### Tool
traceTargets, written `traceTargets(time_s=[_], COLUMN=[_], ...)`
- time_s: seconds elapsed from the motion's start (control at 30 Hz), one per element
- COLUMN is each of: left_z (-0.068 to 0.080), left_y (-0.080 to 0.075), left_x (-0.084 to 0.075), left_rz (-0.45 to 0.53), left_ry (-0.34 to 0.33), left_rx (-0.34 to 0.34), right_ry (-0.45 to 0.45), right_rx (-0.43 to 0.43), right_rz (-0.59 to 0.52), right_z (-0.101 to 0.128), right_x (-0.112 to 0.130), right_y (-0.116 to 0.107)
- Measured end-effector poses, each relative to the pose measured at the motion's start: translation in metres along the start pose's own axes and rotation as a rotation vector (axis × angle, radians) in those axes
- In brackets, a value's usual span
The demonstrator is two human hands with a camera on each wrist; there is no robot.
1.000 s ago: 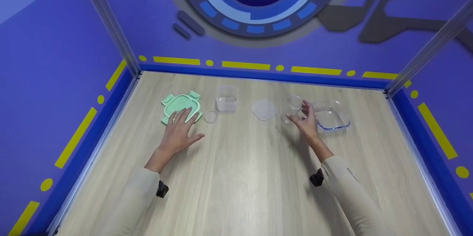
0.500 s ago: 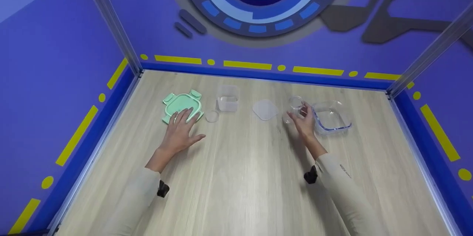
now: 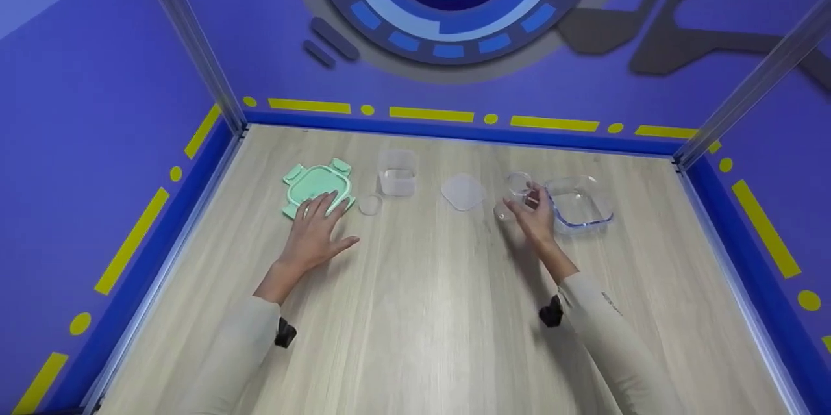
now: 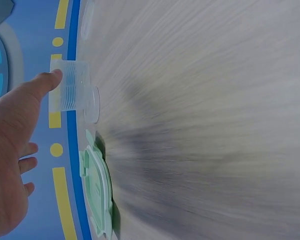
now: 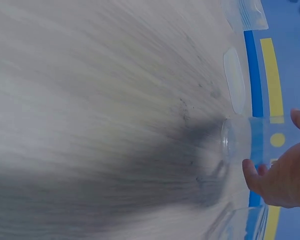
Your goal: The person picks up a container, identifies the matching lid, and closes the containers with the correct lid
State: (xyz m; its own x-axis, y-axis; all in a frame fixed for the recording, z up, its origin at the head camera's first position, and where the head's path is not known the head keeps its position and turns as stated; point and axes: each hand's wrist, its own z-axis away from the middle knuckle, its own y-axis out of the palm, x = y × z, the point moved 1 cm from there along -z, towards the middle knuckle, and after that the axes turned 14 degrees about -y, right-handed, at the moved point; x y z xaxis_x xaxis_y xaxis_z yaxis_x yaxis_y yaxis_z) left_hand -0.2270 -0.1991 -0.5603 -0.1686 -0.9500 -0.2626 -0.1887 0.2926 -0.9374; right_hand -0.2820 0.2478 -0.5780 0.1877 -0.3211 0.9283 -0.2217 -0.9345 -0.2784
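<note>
My left hand (image 3: pixel 316 223) lies flat on the wooden table (image 3: pixel 428 311), fingers straight, with the fingertips resting on the near edge of a mint-green clip lid (image 3: pixel 316 184). The left wrist view shows that left hand (image 4: pixel 12 145) beside the green lid (image 4: pixel 97 192). My right hand (image 3: pixel 532 207) has its fingers curled round a small clear round cup (image 3: pixel 518 183), just left of a clear square glass dish (image 3: pixel 580 205). In the right wrist view the cup (image 5: pixel 242 140) stands on the table between the thumb and a finger of my right hand (image 5: pixel 280 175).
Between the hands lie a small round clear lid (image 3: pixel 370 204), a small clear square tub (image 3: pixel 397 173) and a translucent square lid (image 3: pixel 463 191). Blue walls with yellow marks border the table on three sides. Bare wood stretches toward me.
My right hand has moved left and in toward the clear cup and its fingers have curled round it. The left hand has stayed on the green lid.
</note>
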Motion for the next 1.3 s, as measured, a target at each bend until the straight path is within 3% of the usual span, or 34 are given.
traceTargets(time_s=[0.23, 0.57, 0.9, 1.1, 1.3], left_z=[-0.001, -0.003, 0.001, 0.0, -0.01], left_y=[0.003, 0.006, 0.014, 0.017, 0.025], left_x=[-0.003, -0.01, -0.01, -0.012, -0.019], left_rz=[0.019, 0.021, 0.029, 0.04, 0.039], left_ry=[0.01, 0.034, 0.025, 0.026, -0.005], left_rx=[0.004, 0.0, 0.028, 0.031, 0.044], right_ry=[-0.037, -0.057, -0.12, -0.121, -0.149], right_rx=[0.046, 0.222, 0.347, 0.376, 0.389], right_rz=[-0.004, 0.041, -0.021, -0.034, 0.048], right_z=[0.014, 0.034, 0.039, 0.038, 0.036], right_x=[0.005, 0.021, 0.019, 0.018, 0.023], right_y=[0.001, 0.018, 0.035, 0.037, 0.034])
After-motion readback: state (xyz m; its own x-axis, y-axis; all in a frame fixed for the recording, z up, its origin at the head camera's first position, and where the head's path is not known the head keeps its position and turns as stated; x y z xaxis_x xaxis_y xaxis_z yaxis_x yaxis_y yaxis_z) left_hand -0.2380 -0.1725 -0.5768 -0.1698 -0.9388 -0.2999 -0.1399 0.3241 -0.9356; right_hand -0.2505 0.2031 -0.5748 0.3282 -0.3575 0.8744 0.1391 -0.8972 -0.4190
